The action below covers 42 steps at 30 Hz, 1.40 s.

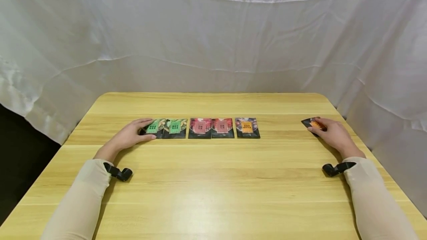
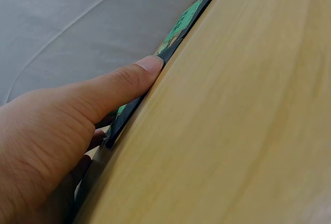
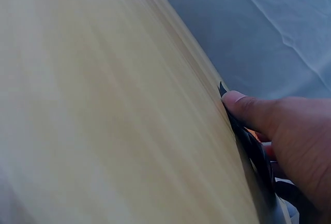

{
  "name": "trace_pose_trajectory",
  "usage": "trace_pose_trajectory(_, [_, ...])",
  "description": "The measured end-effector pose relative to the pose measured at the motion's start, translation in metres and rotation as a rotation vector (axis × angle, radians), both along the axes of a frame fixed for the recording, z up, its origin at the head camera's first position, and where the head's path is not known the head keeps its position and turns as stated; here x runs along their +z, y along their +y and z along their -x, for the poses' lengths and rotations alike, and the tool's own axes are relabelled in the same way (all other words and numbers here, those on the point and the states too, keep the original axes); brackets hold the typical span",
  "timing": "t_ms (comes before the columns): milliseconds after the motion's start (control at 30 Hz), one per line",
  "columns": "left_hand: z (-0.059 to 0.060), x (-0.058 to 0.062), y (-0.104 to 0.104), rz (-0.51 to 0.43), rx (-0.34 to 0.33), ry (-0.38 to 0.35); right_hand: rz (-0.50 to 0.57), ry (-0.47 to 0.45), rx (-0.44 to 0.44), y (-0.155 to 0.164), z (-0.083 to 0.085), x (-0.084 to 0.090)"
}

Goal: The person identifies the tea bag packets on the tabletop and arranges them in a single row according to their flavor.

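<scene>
At the left end of a row of flat packets, my left hand (image 1: 135,133) holds a dark packet with a green label (image 1: 152,126), fingers at its far edge and thumb at its near edge. In the left wrist view, the thumb (image 2: 126,81) lies along the near edge, and the packet is flat on the table. Far to the right, my right hand (image 1: 333,133) pinches a dark packet with an orange label (image 1: 312,122), partly covered by the fingers. The right wrist view has this packet (image 3: 243,131) tilted, its edge under the thumb.
Right of the held green packet, the row goes on with another green packet (image 1: 176,129), two red packets (image 1: 200,128) (image 1: 222,128) and an orange-labelled packet (image 1: 247,127). The wooden table (image 1: 213,173) ends at a grey-white cloth (image 1: 213,40) behind.
</scene>
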State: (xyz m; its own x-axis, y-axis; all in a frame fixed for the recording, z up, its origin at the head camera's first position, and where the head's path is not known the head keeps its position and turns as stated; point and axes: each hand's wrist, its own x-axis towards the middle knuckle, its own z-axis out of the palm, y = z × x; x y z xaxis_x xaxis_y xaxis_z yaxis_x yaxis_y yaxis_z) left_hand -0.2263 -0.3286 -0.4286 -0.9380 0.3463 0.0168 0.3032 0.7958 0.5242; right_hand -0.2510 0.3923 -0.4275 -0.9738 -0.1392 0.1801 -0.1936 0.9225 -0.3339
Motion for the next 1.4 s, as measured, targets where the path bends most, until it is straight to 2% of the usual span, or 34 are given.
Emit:
trace_pose_trajectory(667, [0.001,0.001,0.0,-0.005,0.006,-0.014,-0.008,-0.101,0.065,-0.02,0.0,0.008])
trace_pose_trajectory(900, [0.001,-0.001,-0.001,-0.007,0.003,-0.017,0.002,-0.096,0.079,-0.03,0.0,0.008])
trace_pose_trajectory(1400, [-0.001,0.002,0.0,-0.006,0.007,-0.021,-0.015,-0.137,0.207,-0.055,0.002,0.013])
